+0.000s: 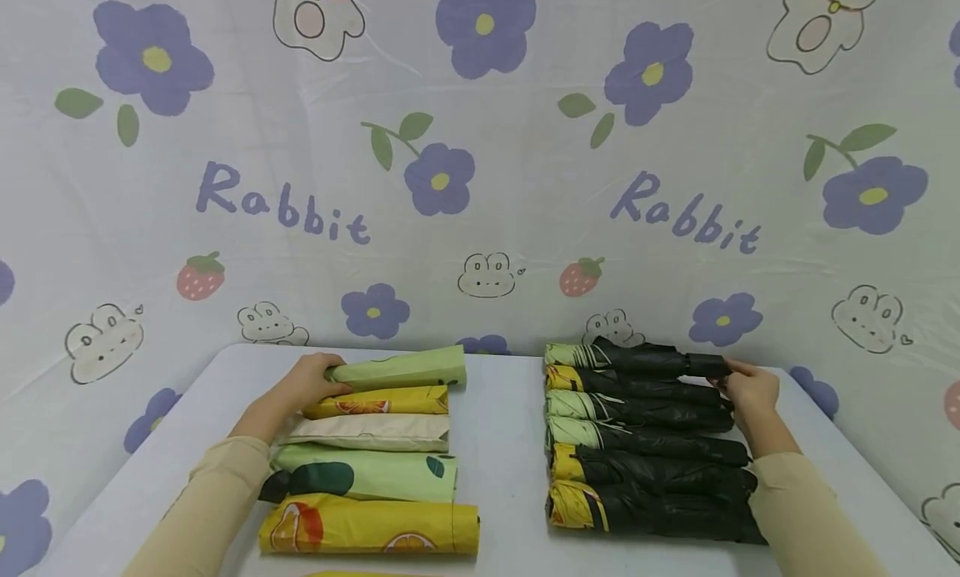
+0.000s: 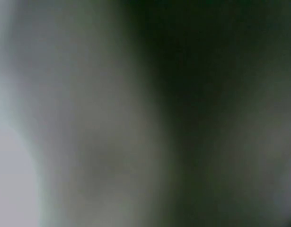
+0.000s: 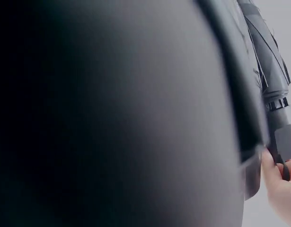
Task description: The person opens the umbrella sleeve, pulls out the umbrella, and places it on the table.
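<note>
At the back left, my left hand (image 1: 313, 380) grips the left end of a light green folded umbrella (image 1: 408, 367), its fingers curled over that end. My right hand (image 1: 753, 391) pinches the handle end of a black folded umbrella (image 1: 645, 358) with a light green tip, the rearmost of the right row. Close up in the right wrist view, thumb and fingers (image 3: 280, 191) hold the base of the black handle (image 3: 283, 137) by a dark strap. The left wrist view is only a dark blur.
Before the left hand lie a yellow orange-print roll (image 1: 382, 403), a cream one (image 1: 375, 432), a green one (image 1: 375, 474) and another yellow one (image 1: 375, 527). Several black folded umbrellas (image 1: 660, 477) line the right side of the white table (image 1: 506, 477). A patterned cloth (image 1: 525, 185) hangs behind.
</note>
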Available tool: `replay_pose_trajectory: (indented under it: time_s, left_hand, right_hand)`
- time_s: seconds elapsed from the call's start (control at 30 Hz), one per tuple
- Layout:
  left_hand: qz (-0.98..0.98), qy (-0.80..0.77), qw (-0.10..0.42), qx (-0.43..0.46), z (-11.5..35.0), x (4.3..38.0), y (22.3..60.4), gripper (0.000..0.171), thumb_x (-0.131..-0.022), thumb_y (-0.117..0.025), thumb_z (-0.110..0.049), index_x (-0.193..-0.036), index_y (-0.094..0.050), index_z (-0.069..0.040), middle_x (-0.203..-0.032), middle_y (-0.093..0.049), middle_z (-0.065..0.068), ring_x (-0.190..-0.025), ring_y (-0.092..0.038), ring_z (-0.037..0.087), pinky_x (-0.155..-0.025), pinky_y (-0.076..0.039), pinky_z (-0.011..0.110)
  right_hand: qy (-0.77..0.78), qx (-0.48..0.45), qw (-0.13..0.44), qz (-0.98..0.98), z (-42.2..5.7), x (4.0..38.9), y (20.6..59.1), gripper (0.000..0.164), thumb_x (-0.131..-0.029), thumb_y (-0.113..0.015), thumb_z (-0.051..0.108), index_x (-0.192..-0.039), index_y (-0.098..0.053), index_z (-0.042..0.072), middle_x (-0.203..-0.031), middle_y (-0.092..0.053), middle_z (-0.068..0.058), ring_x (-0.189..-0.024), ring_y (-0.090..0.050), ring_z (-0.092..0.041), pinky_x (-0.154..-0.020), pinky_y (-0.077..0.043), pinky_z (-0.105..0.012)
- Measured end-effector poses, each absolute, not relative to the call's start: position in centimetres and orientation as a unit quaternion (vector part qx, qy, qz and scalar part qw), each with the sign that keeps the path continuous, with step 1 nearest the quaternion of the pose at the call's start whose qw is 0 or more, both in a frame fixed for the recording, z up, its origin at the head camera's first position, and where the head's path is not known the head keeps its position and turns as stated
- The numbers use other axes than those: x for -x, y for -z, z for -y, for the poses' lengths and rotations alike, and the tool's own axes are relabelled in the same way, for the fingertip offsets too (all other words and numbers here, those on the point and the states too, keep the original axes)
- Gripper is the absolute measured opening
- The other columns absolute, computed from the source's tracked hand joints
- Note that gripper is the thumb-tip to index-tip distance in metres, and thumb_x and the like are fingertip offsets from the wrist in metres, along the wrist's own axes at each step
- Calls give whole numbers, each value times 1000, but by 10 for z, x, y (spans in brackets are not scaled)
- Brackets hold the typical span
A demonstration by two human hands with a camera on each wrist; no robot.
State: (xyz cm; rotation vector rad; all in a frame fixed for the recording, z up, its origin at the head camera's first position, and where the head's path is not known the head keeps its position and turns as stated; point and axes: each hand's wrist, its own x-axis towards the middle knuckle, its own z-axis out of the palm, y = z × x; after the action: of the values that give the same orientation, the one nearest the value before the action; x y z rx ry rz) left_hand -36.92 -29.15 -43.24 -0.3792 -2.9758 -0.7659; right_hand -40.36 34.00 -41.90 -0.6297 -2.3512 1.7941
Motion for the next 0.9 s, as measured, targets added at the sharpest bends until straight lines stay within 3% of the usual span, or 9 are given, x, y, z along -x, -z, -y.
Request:
replay_pose_trajectory:
  time_s: [0.07, 0.1, 0.17, 0.2, 0.33, 0.43, 0.57, 0.73, 0.9]
  left_hand:
    - [961, 249, 24, 121, 291, 369, 432, 22, -86, -74, -18, -101, -68, -2, -93, -70, 12, -83, -62, 21, -75, -50, 38]
    - [961, 249, 24, 121, 291, 369, 432, 22, -86, -74, -18, -101, -68, -2, -93, -70, 11, -83, -62, 21, -75, -50, 38]
    - [961, 247, 24, 123, 291, 369, 432, 22, -87, -74, -18, -101, -68, -2, -93, -70, 12, -83, -62, 21, -75, -50, 38]
    - [961, 248, 24, 121, 290, 369, 432, 22, -87, -74, -18, -101, -68, -2, -93, -70, 11, -83, -62, 20, -76, -50, 38]
    - [961, 246, 26, 124, 289, 369, 432, 23, -86, -74, -18, -101, -68, -1, -93, -70, 12, -83, -62, 21, -76, -50, 39]
    - [961, 245, 27, 126, 288, 369, 431, 24, -86, -74, -18, -101, -68, -1, -93, -70, 13, -83, -62, 22, -76, -51, 39]
    - [961, 244, 24, 125, 288, 370, 430, 24, -86, -74, -18, -102, -68, -2, -93, -70, 12, -83, -62, 21, -76, -51, 39]
    - [962, 243, 19, 125, 288, 370, 430, 25, -87, -73, -18, -105, -68, -1, -97, -70, 13, -87, -63, 23, -79, -51, 42]
    - [960, 245, 25, 133, 288, 367, 431, 32, -88, -72, -18, -116, -65, -2, -108, -69, 16, -99, -64, 30, -87, -52, 47]
  right_hand:
    - [-597, 207, 54, 774, -341, 404, 419, 58, -93, -34, -9, -149, -34, 5, -158, -22, -26, -95, -64, -19, -64, -43, -22]
    - [-593, 205, 52, 777, -342, 404, 419, 59, -92, -34, -11, -149, -35, 5, -158, -22, -25, -78, -60, -14, -61, -42, -23]
    - [-581, 202, 47, 787, -344, 402, 420, 62, -89, -32, -14, -149, -35, 4, -158, -21, -25, -82, -54, -11, -61, -39, -26]
    - [-576, 202, 42, 791, -346, 401, 420, 64, -88, -31, -15, -149, -35, 4, -158, -21, -25, -89, -57, -15, -62, -38, -25]
    - [-555, 198, 29, 807, -351, 398, 424, 66, -84, -27, -15, -148, -35, 0, -156, -25, -26, -114, -42, -30, -66, -36, -26]
    - [-553, 191, 20, 811, -354, 398, 427, 64, -85, -27, -14, -148, -34, -2, -154, -28, -27, -109, -43, -29, -72, -37, -30]
    - [-548, 186, 18, 816, -356, 400, 429, 64, -84, -29, -15, -147, -34, -3, -154, -29, -27, -125, -42, -34, -83, -35, -33]
    - [-532, 173, 24, 829, -357, 398, 430, 59, -87, -35, -10, -146, -36, -5, -149, -36, -30, -115, -47, -32, -77, -38, -32]
    - [-512, 151, 28, 845, -355, 394, 428, 55, -90, -43, -4, -146, -38, -4, -144, -44, -30, -84, -54, -8, -71, -44, -24]
